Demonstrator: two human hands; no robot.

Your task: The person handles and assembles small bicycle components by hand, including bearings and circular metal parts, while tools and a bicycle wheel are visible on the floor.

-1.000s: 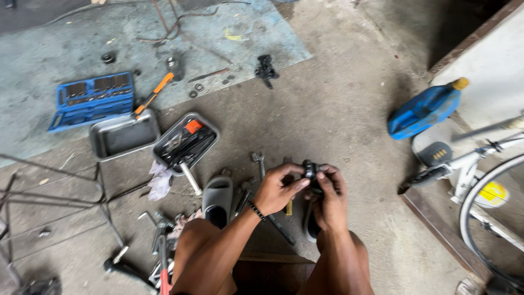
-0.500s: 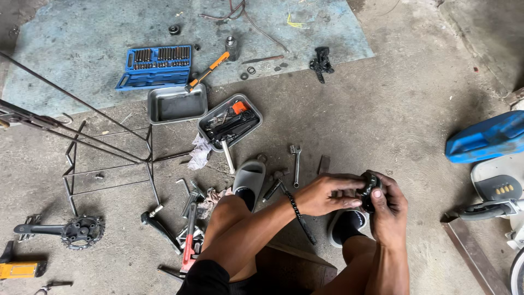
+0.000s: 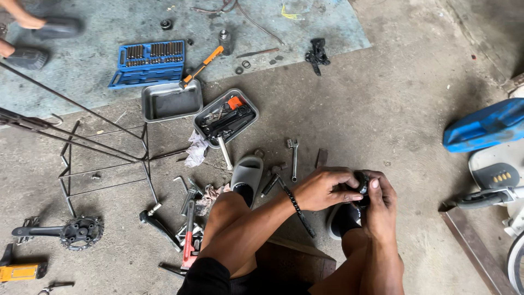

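You grip a small black part (image 3: 362, 184) between both hands, left hand (image 3: 322, 188) and right hand (image 3: 381, 210) closed on it above your sandalled feet, with a tool-filled metal tray (image 3: 203, 119), an empty tray (image 3: 147, 98) and a blue socket case (image 3: 147, 63) on the floor beyond.

Black beaded bracelet (image 3: 295, 204), grey slides (image 3: 246, 175), dark shorts (image 3: 251, 278)

Your view is evenly lit by soft daylight, with no hard glare on the concrete floor (image 3: 382, 109). Shadows are faint and diffuse; the darkest patch lies at the upper right corner. Your left hand (image 3: 326, 189) and right hand (image 3: 379, 206) are sharp. The sandalled feet (image 3: 33, 33) at the upper left are smeared by motion (a co-worker's). Straight lines bow slightly toward the frame edges, a wide-lens effect.
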